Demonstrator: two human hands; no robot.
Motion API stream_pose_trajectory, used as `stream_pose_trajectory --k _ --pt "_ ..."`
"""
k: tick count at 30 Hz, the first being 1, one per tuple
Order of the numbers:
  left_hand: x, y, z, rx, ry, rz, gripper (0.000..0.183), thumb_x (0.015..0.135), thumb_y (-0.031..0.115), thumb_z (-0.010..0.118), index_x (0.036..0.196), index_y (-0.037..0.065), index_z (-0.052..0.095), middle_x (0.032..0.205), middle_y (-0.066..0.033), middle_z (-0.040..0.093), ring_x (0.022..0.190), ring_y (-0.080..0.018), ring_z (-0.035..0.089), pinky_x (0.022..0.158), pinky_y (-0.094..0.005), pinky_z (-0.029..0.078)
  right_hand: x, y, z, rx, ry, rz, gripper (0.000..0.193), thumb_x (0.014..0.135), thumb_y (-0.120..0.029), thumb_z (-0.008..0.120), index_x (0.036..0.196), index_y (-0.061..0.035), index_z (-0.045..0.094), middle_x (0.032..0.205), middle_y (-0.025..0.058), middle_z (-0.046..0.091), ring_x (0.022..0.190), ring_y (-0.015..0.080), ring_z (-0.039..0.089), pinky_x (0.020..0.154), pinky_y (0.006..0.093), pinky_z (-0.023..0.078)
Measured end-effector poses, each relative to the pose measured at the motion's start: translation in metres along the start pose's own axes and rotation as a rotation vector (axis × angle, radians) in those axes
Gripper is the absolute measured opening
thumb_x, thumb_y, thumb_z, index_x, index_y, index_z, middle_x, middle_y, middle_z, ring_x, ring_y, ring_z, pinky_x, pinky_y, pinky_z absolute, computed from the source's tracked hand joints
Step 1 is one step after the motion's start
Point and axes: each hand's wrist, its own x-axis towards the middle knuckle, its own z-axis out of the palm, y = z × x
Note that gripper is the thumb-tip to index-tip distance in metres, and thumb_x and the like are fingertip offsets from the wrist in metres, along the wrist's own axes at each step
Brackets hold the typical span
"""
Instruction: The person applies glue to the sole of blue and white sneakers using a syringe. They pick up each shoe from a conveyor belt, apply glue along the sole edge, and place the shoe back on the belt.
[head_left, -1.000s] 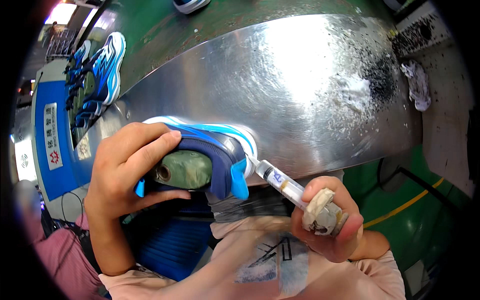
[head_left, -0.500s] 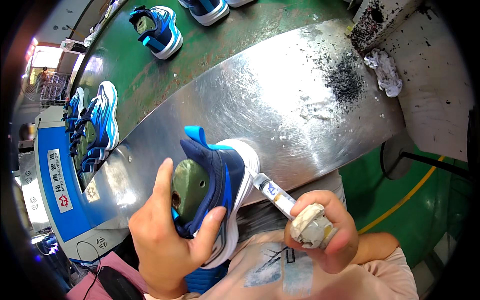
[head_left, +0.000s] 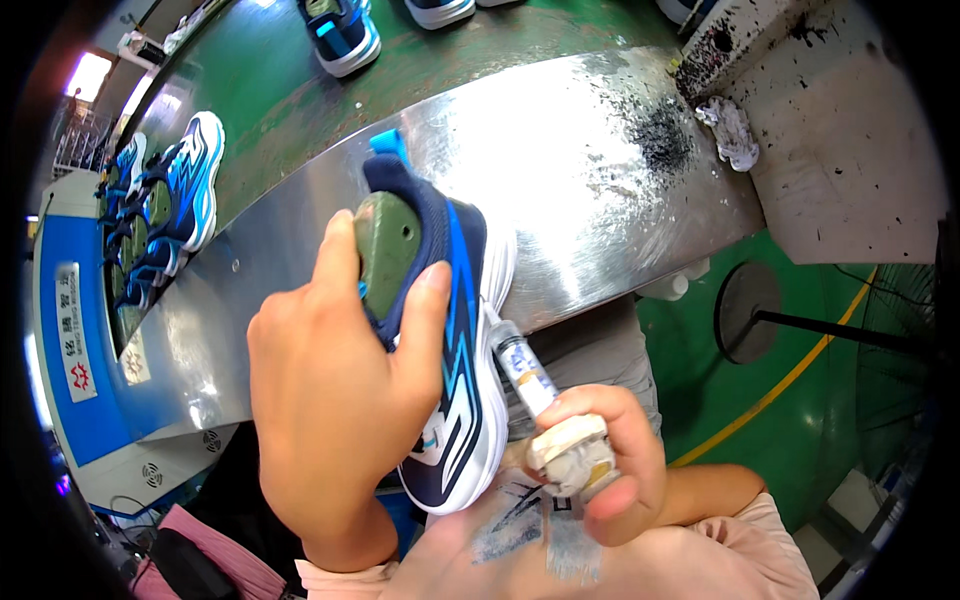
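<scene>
My left hand [head_left: 330, 380] grips the running shoe [head_left: 458, 325] around its collar, thumb against the ankle edge and index finger beside the green foot form [head_left: 388, 245] inside. The shoe sits tilted at the near edge of the metal desk [head_left: 610, 230], toe toward my body, heel loop [head_left: 390, 146] pointing away. My right hand [head_left: 600, 465] is closed around the wrapped end [head_left: 572, 455] of a syringe [head_left: 522, 370], its tip right at the line where the upper meets the white sole [head_left: 487, 410]; whether the tip actually touches, I can't tell, nor whether I'm pressing the plunger. To do this neatly, I'd judge it best to let the left hand turn the shoe while the right stays fairly steady, holding the nozzle at a low angle along that line. Light, even pressure should be enough; too much could smear the blue side or the white edge. A firm hold on the stiff form, rather than the soft collar, ought to stop the shoe twisting under the tip.
</scene>
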Motion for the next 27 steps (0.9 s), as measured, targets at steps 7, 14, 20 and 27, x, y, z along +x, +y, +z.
stream_pose_trajectory --k 7,14,20,27 --pt "-0.033 -0.030 0.001 -0.080 0.125 0.371 0.052 0.071 0.015 0.070 0.122 0.008 0.059 0.136 -0.0253 0.043 0.125 -0.0433 0.043 0.097 -0.0499 0.039 0.062 -0.008 -0.039 0.592 0.102 0.320 0.057 0.097 -0.060 0.025 0.118 -0.0134 0.050 0.061 -0.0046 0.031 0.048 0.0064 0.022 0.041 0.0217 0.020" --pt "-0.053 -0.124 -0.001 -0.098 0.296 0.741 0.023 0.074 0.013 0.067 0.095 0.017 0.059 0.102 -0.0092 0.064 0.098 -0.0278 0.064 0.092 -0.0403 0.046 0.161 -0.014 0.014 0.445 -0.339 0.737 0.061 0.096 -0.061 0.025 0.115 -0.0076 0.049 0.057 -0.0061 0.030 0.045 0.0044 0.021 0.039 0.0198 0.018" --pt "-0.105 -0.131 0.042 -0.008 0.486 0.519 0.028 0.083 0.021 0.065 0.106 0.027 0.050 0.110 -0.0011 0.062 0.104 -0.0212 0.062 0.097 -0.0370 0.039 0.162 -0.054 0.079 -0.333 -0.439 0.802 0.076 0.087 -0.069 0.033 0.113 0.0015 0.046 0.070 0.0020 0.045 0.052 0.0064 0.036 0.047 0.0207 0.029" --pt "-0.121 -0.126 0.058 0.001 0.477 0.458 0.027 0.086 0.029 0.062 0.111 0.028 0.051 0.116 0.0039 0.058 0.115 -0.0169 0.056 0.108 -0.0398 0.029 0.132 -0.075 0.047 -0.385 -0.429 0.754 0.087 0.079 -0.070 0.050 0.119 0.0076 0.048 0.104 0.0113 0.059 0.093 0.0130 0.057 0.082 0.0258 0.044"
